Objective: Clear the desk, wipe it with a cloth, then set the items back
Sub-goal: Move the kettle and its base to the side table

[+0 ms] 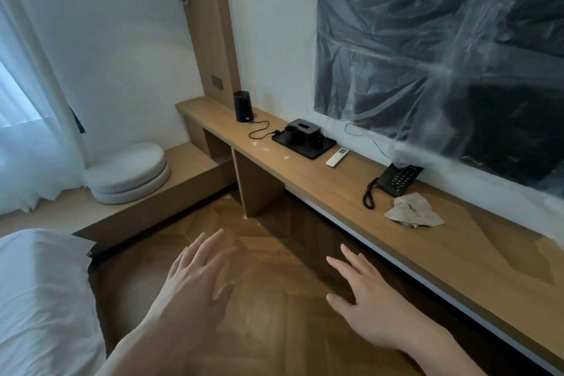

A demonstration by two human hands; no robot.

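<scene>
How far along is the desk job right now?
Nothing looks done: the kettle, black tray, remote and phone still sit on the desk. Left hand and right hand hover open, holding nothing. The cloth lies unused. Clearing, wiping and resetting remain.

On the desk, left to right: kettle, tray, remote, phone, perhaps a cloth.

Right of the telephone the desk top lay bare past the cloth; left of it the remote and tray crowded the wall side.
</scene>
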